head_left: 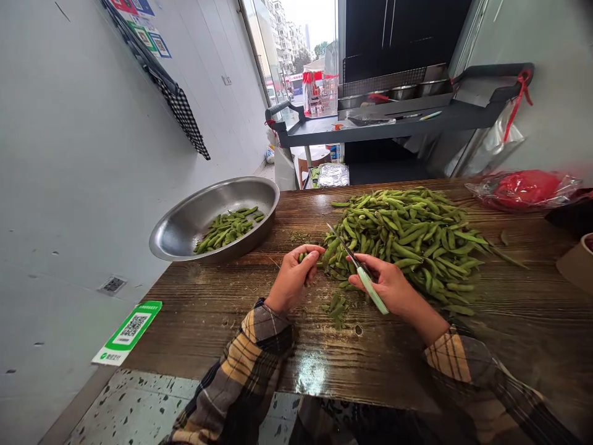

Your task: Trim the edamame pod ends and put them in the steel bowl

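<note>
While the head view looks straight down over the work, I see the left hand (293, 275) curled, thumb and fingers pinching some small green pods (303, 255) above the dark-brown wooden table (199, 327). The right hand (386, 284) is closed around slender scissors with a pale-green handle (373, 290), their tip pointing up and away across the edge of a broad heap of green, slightly fuzzy bean pods (403, 228). To the left stands a wide, shiny steel bowl (180, 222) with a smaller lot of pods (229, 228) in it; leafy green scraps (336, 309) lie between the forearms. The blades sit near the left fingertips, so a careless snip or a slipping pod could nick a finger, and a brushing sleeve could drag scraps into the heap or push loose pods about. The left fingers hide how many pods they hold; I can't tell whether the blades are parted, and a tan object (574, 266) is cut off at the right edge.
</note>
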Tool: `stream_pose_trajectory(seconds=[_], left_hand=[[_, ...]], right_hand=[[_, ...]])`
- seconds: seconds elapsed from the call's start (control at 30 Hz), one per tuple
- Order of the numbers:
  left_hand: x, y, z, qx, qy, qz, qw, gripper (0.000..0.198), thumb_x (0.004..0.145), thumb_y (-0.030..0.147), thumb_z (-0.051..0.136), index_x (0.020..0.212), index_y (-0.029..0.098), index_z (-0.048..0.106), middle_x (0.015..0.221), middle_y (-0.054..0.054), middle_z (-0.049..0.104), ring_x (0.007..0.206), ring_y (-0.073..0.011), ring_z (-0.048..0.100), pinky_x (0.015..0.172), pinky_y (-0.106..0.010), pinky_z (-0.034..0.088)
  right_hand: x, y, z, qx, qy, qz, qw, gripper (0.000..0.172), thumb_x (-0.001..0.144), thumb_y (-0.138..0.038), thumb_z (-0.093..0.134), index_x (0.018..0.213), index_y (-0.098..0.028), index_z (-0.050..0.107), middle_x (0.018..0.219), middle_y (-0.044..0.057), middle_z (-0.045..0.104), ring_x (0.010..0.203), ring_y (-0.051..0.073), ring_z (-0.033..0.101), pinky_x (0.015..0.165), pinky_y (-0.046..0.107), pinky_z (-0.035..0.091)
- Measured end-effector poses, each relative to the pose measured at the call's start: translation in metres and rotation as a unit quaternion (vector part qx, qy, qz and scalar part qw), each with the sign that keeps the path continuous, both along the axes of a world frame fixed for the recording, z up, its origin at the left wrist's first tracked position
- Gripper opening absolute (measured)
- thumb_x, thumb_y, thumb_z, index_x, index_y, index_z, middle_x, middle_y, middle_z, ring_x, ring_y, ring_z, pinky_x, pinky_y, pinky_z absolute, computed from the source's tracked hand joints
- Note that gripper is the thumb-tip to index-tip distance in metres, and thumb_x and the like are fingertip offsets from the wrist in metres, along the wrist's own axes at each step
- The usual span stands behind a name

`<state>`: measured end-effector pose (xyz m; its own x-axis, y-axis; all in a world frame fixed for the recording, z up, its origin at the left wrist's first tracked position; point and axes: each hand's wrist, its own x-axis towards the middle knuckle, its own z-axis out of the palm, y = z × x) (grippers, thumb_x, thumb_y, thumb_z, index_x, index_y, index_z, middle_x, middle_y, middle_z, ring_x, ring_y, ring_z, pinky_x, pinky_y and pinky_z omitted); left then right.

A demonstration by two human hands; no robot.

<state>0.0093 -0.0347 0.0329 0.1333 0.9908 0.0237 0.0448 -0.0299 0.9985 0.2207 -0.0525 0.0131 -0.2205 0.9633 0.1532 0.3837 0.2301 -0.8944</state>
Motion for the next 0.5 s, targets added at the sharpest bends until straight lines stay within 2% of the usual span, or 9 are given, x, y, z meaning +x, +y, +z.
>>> stream_pose_trajectory(seconds=[0.1, 0.2, 0.33, 0.5], left_hand=[[-0.004, 0.001, 0.002, 0.011, 0.04, 0.004, 0.999, 0.034, 0.078, 0.042, 0.065, 0.097, 0.014, 0.067, 0.049, 0.006, 0.041, 0.043, -0.0058, 0.033, 0.041, -0.019, 0.023], [-0.004, 0.001, 0.002, 0.006, 0.067, -0.006, 0.998, 0.032, 0.074, 0.042, 0.069, 0.089, 0.014, 0.068, 0.049, 0.005, 0.043, 0.043, -0.0058, 0.032, 0.041, -0.02, 0.022], [-0.001, 0.0, 0.006, 0.006, 0.092, -0.022, 0.996, 0.027, 0.072, 0.039, 0.07, 0.076, 0.014, 0.066, 0.048, 0.005, 0.044, 0.044, -0.0062, 0.032, 0.043, -0.021, 0.022], [-0.001, 0.0, 0.012, 0.009, 0.137, -0.052, 0.989, 0.028, 0.07, 0.039, 0.071, 0.07, 0.013, 0.061, 0.053, 0.004, 0.049, 0.047, -0.0058, 0.035, 0.046, -0.02, 0.025]], right_hand=[[-0.001, -0.003, 0.003, 0.013, -0.045, 0.01, 0.999, 0.054, 0.075, -0.045, 0.067, 0.119, -0.013, 0.064, 0.102, 0.01, 0.072, 0.087, 0.024, 0.065, 0.081, 0.037, 0.051], [-0.003, -0.004, 0.003, 0.034, -0.07, 0.029, 0.997, 0.051, 0.075, -0.041, 0.068, 0.118, -0.013, 0.065, 0.102, 0.011, 0.072, 0.087, 0.025, 0.066, 0.078, 0.037, 0.052], [-0.003, -0.004, 0.0, 0.05, -0.085, 0.042, 0.994, 0.047, 0.075, -0.039, 0.068, 0.116, -0.015, 0.067, 0.103, 0.011, 0.073, 0.091, 0.027, 0.067, 0.079, 0.037, 0.053], [0.0, -0.002, -0.004, 0.037, -0.082, 0.061, 0.994, 0.047, 0.076, -0.039, 0.069, 0.117, -0.015, 0.068, 0.11, 0.012, 0.072, 0.096, 0.029, 0.067, 0.084, 0.039, 0.052]])
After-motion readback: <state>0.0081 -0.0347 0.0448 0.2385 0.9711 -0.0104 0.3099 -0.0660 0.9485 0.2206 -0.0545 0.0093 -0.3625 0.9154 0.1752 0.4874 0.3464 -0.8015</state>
